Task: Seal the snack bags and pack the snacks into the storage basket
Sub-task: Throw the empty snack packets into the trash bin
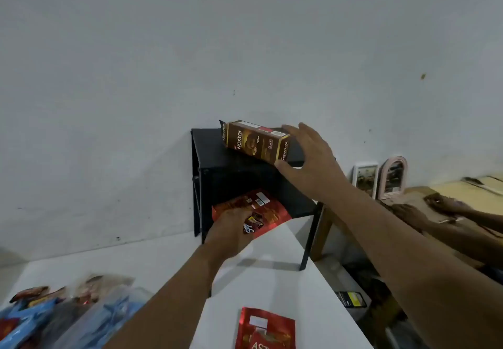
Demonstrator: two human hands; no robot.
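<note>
A black storage basket (206, 155) stands against the wall at the back of the white table (152, 261). My left hand (228, 233) grips a red snack bag (261, 209) at the basket's lower front opening. A brown Nextar box (255, 141) lies tilted on the basket's top edge. My right hand (310, 163) is at the box's right end with fingers spread, thumb under it and fingers near its top. Whether it touches the box is unclear.
A second red snack bag (265, 328) lies at the table's near edge. Several blue and clear snack packs (62, 318) are piled at the near left. To the right, a wooden table (424, 199) holds two small frames (381, 180) and another person's hands (435, 207).
</note>
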